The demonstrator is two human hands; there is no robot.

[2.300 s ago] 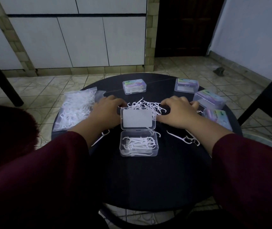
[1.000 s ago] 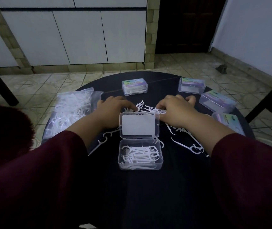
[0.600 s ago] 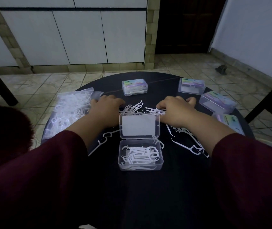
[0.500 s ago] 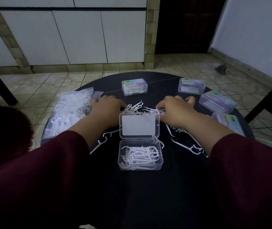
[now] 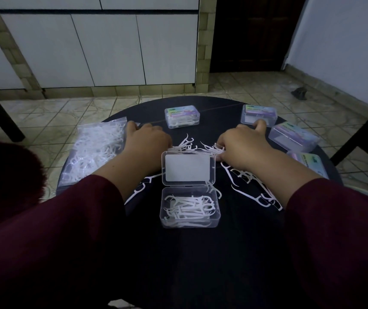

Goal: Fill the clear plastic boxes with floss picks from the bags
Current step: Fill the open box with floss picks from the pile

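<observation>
The round black desk (image 5: 192, 253) carried every item; the open box (image 5: 189, 206), lying near its centre, serves as the landmark. Left of the open box and toward the desk's edge lay the clear bag (image 5: 96, 148), full of white picks. Beyond the open box, toward the far rim, stood one closed box (image 5: 182, 116); three further closed boxes (image 5: 293, 136) lined the rim beyond and right of it. The open box's lid (image 5: 188, 168) stood raised on the far side, and its tray was partly filled.

The left hand (image 5: 145, 146) rested palm down beyond and left of the lid. Its fingers were curled, but whether the grip held anything could not be determined. The right hand (image 5: 243, 148) rested beyond and right of the lid, its grip clenched on a small bundle of loose picks (image 5: 212, 149) drawn from the heap just behind the lid. Other picks (image 5: 252, 190) lay scattered right of the open box.

Handling assessment: each pick appeared very light, thin and springy, with a hooked head and a pointed tail. Such items probably tangle and cling together. A bundle is best taken across the straight handles, with the heads aligned, so that it lies flat in the tray.
</observation>
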